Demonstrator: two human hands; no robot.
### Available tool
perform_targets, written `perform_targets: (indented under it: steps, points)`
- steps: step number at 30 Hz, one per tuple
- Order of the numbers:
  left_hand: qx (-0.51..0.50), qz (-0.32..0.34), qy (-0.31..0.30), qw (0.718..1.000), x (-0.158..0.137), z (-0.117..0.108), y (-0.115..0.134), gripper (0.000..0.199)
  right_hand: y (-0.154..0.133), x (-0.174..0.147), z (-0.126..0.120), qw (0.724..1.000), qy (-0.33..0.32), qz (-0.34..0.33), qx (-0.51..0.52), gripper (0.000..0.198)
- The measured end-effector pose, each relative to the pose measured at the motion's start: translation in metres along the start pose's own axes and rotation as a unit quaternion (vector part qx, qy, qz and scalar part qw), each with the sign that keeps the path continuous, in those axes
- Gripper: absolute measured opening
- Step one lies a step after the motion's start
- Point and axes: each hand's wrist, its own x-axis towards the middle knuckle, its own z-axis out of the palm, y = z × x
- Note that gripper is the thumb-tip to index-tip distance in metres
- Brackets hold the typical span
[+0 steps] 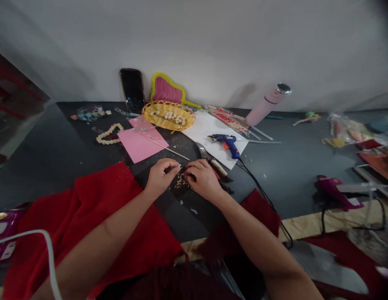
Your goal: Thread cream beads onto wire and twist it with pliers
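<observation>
My left hand is closed in a pinch, with a small pale piece showing at its fingertips. Close on the other side, my right hand has its fingers curled together; whatever they hold, if anything, is hidden. Between and below the hands lies a scatter of small pale bits on the dark table. A thin wooden stick points toward the hands from the pink paper. Pliers lie just beyond my right hand, partly covered.
A yellow wicker basket holds several white pieces. A blue glue gun rests on white paper, its cord trailing right. Behind stand a phone and pink bottle. Red cloth spreads at left; a pale beaded heart lies beyond.
</observation>
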Motion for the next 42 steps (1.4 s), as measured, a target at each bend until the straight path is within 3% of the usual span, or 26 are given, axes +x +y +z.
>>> perform_targets:
  steps: [3, 11, 22, 42]
  points:
    - [-0.005, 0.003, -0.007, 1.0, -0.001, 0.0, 0.002, 0.013, 0.0, 0.0, -0.003, 0.999, 0.008, -0.007, 0.037, 0.009]
    - [-0.056, 0.02, -0.055, 0.997, -0.01, 0.007, 0.016, 0.012, -0.012, -0.003, -0.015, 0.985, 0.111, -0.014, 0.132, 0.008]
    - [-0.048, 0.044, -0.09, 0.994, -0.011, 0.002, 0.023, 0.013, -0.012, -0.006, -0.014, 0.987, 0.097, -0.042, 0.12, 0.009]
    - [-0.063, 0.035, -0.151, 0.986, -0.012, -0.002, 0.024, 0.019, -0.007, -0.008, -0.016, 0.974, 0.056, -0.069, 0.21, 0.02]
